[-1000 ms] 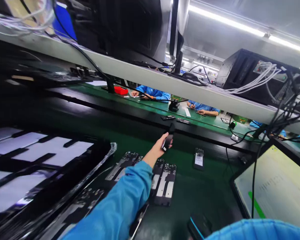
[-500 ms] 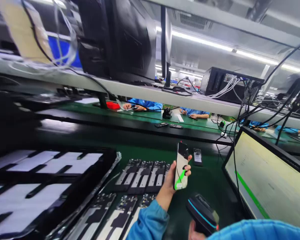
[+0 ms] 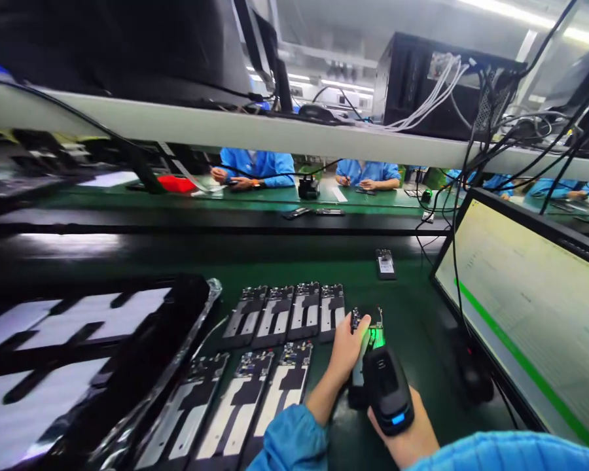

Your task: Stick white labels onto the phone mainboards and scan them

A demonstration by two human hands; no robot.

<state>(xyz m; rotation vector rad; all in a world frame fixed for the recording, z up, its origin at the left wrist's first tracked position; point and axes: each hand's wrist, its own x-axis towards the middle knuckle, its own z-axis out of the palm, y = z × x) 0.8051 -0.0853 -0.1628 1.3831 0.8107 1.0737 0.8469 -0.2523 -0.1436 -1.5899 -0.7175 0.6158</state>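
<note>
My left hand [image 3: 344, 348] grips an opened phone body [image 3: 357, 378], its circuit parts showing at the top end. Wrapped round the handle of a black barcode scanner [image 3: 387, 386] is my right hand [image 3: 416, 433]. The scanner sits over the phone body and hides much of it; green light falls on the part just ahead of the scanner. Left of my hands, several opened phone bodies [image 3: 281, 399] lie in two rows, with circuit boards and silver plates facing up.
A black tray [image 3: 177, 327] with white sheets stands at left. A monitor [image 3: 525, 320] leans at right with cables hanging past it. One more phone part [image 3: 385, 265] lies farther back. Overhead runs a shelf [image 3: 201, 134]. Co-workers in blue sleeves [image 3: 275, 171] sit beyond.
My left hand has lowered the phone body and turned its inner side up. My right hand has brought the scanner up and left over it. My view has tilted down.
</note>
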